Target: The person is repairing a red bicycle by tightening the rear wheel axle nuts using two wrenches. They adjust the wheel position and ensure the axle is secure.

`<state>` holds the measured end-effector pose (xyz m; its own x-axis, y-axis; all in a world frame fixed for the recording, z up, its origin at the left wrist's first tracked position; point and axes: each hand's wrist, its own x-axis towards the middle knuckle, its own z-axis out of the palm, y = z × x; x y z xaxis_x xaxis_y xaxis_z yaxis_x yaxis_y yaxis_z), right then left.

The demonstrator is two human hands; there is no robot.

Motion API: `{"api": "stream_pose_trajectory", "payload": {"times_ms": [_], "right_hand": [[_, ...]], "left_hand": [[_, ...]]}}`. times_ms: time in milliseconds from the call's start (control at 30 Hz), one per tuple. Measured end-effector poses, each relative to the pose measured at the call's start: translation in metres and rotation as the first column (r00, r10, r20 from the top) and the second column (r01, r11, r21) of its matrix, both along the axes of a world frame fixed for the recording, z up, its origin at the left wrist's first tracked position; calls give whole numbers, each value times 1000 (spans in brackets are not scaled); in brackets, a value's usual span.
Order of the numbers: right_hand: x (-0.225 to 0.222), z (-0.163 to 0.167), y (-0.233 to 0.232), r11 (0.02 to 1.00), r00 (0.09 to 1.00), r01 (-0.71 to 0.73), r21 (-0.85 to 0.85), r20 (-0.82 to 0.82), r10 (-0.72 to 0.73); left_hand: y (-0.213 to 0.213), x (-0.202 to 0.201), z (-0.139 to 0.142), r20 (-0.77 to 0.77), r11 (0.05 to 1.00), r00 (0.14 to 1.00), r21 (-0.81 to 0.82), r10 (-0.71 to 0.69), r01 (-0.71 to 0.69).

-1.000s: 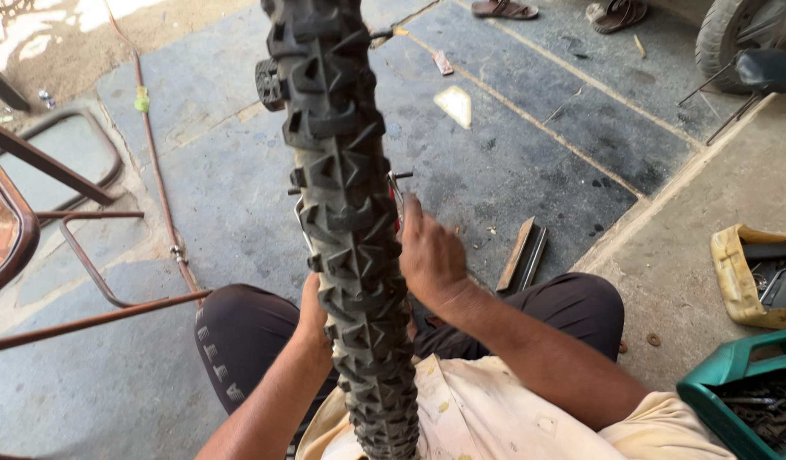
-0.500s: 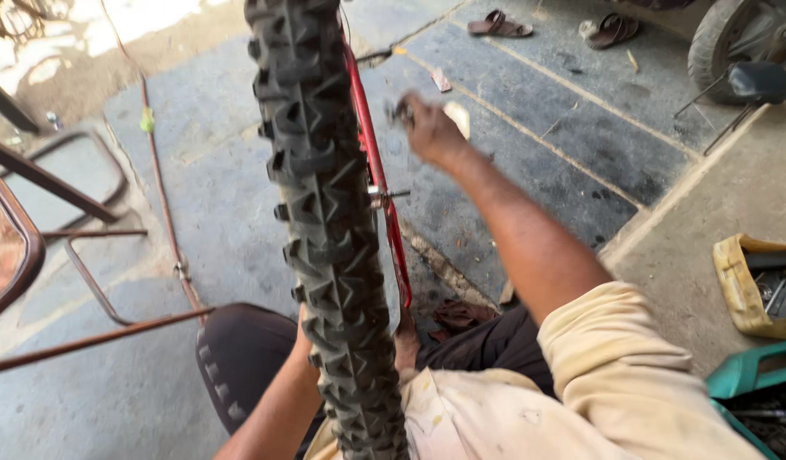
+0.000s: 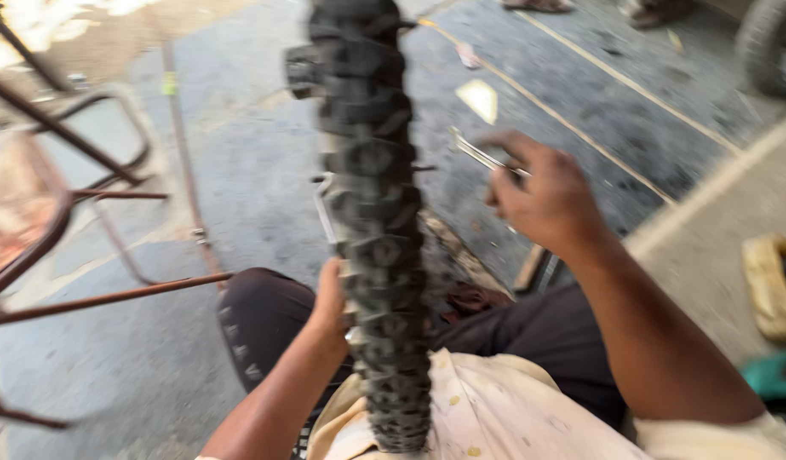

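A knobbly black tyre (image 3: 372, 204) on a bicycle wheel stands upright between my knees, edge-on to the camera. My left hand (image 3: 329, 302) grips the wheel at its left side, fingers hidden behind the tread. My right hand (image 3: 542, 200) hovers to the right of the tyre, shut on a thin metal tool (image 3: 478, 155) whose end points towards the wheel. The picture is motion-blurred.
A rusty metal chair frame (image 3: 86, 187) stands at the left on the concrete floor. At the right edge lie a yellow container (image 3: 772, 285) and a green crate (image 3: 772, 375). A flat strip of wood (image 3: 533, 268) lies by my right knee.
My right hand reached out to the floor ahead, then came back towards the tyre holding a thin metal tool. My left hand stayed on the wheel.
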<state>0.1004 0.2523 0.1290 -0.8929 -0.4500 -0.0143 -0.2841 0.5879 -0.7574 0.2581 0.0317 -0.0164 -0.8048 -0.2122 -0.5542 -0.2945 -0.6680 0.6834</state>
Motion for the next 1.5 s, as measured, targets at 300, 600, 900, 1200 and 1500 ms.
{"api": "stream_pose_trajectory", "payload": {"times_ms": [300,600,900,1200,1500], "right_hand": [[-57,-84,29,684,965,-248,-686,-234,115],[-120,-113,-27,988,859,-92,-120,-512,18],[-152,-63,-65,878,981,-174,-446,3,196],[-119,-59,-112,909,814,-168,-381,466,346],[-105,-62,-117,915,739,-193,-355,560,374]], "left_hand": [[-1,-28,-30,-307,987,947,153,89,-44],[-6,-35,-43,-303,992,949,118,86,-52],[-11,-28,-42,-270,997,960,34,78,-72],[-14,-10,-29,-159,972,987,234,7,31],[-6,-5,-12,-163,955,987,292,-6,54]]}}
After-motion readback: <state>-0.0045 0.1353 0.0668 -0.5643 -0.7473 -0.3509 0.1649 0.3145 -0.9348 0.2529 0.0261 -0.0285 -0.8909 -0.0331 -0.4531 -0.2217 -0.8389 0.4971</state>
